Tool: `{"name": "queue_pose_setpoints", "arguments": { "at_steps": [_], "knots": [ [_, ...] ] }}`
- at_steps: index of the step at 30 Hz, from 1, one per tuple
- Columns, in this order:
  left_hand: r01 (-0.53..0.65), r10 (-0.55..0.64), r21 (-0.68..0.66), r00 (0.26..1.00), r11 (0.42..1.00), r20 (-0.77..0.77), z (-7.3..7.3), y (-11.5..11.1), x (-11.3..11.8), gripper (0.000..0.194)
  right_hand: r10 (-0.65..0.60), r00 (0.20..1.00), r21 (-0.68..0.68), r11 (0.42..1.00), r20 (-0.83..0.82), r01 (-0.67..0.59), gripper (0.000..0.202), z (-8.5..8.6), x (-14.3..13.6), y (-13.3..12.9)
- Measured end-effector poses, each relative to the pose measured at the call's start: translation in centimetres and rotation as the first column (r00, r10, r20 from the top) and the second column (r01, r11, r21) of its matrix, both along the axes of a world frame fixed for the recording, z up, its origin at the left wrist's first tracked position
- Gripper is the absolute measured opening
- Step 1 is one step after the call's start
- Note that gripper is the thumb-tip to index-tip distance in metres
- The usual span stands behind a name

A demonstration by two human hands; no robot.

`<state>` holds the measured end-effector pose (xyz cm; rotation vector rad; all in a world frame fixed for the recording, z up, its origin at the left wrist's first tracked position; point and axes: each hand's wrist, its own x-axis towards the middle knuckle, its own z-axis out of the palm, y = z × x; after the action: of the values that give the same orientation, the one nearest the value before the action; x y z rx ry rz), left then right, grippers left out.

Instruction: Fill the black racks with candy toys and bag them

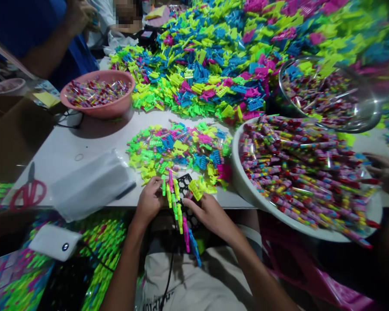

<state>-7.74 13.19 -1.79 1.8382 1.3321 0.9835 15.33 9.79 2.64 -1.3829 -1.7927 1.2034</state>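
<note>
Left hand [151, 199] grip closed on neon plastic row [175, 204], right hand [210, 212] pinching yellow plastic piece [196, 190]; several lined up, multicoloured plastic heap [210, 65], upper centre, loose.

Red-handled scissors [28, 193] are laid at the near left corner of the white table [65, 149], and a thin ring [79, 157] is seen lying farther in on its left part. A white rectangular device [54, 242] is placed below its near left edge. A pink plastic frame [314, 272] is partly seen below its near right side, and a person in blue [48, 43] is seen beyond its far left edge
</note>
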Motion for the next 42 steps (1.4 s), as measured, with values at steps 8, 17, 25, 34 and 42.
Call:
{"name": "queue_pose_setpoints", "arguments": {
  "at_steps": [8,17,25,34,42],
  "knots": [
    [-0.013,0.013,-0.002,1.0,1.0,-0.011,0.4,0.0,0.2,0.021,-0.052,0.98,0.137,0.99,0.191,0.025,0.021,-1.7,-0.9,-0.4],
    [-0.016,0.018,-0.03,0.999,0.999,0.051,0.5,-0.1,0.3,0.02,0.051,0.955,0.084,0.993,0.294,-0.079,0.024,-1.1,-0.7,-0.7],
    [-0.025,0.025,-0.017,0.999,1.0,0.041,0.3,-0.1,0.3,0.019,0.007,0.955,0.142,0.989,0.297,-0.051,0.026,-0.9,-1.1,-0.4],
    [-0.019,0.018,0.017,0.999,1.0,0.028,-0.1,0.0,0.1,0.018,0.255,0.848,0.054,0.948,0.465,-0.315,0.029,1.2,-0.9,0.5],
    [0.017,-0.013,-0.045,0.994,0.999,0.106,0.0,0.0,-0.1,0.033,0.033,0.866,0.157,0.979,0.5,-0.128,0.017,2.2,-3.1,8.3]
  ]
}}
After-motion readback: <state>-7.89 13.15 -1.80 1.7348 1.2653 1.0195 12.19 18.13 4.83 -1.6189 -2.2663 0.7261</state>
